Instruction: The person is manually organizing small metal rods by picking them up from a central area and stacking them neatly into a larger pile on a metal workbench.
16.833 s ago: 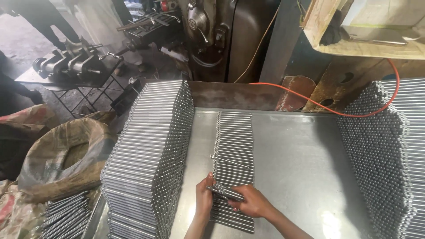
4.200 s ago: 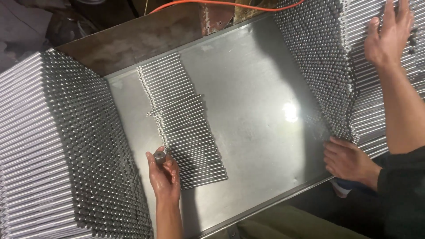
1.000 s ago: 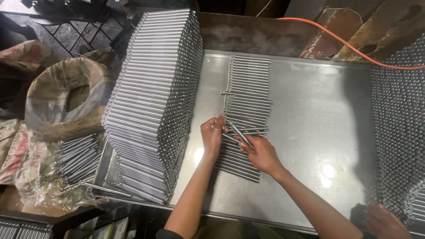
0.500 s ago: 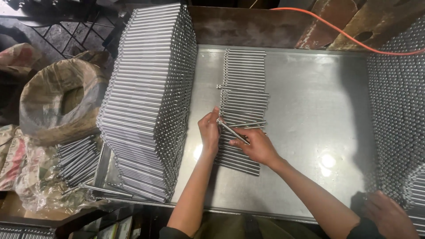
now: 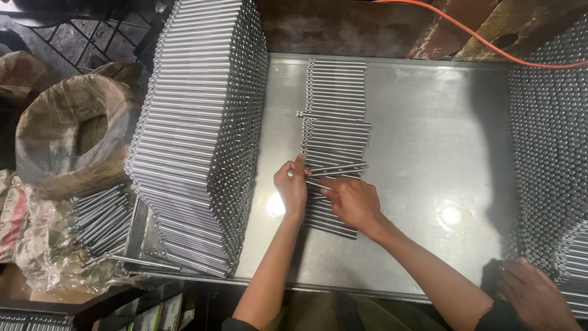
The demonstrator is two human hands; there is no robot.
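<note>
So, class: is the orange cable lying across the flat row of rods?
No, the orange cable runs along the far edge, apart from the row of rods.

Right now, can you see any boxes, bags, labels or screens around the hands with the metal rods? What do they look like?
Open sack: left of the tall rod stack, round, brown, rim rolled down.
Crumpled plastic bag: far left edge, pale with reddish print.
Small boxes: bottom left under the metal tray, dark with light labels, too small to make out.
No screens in view.
</note>
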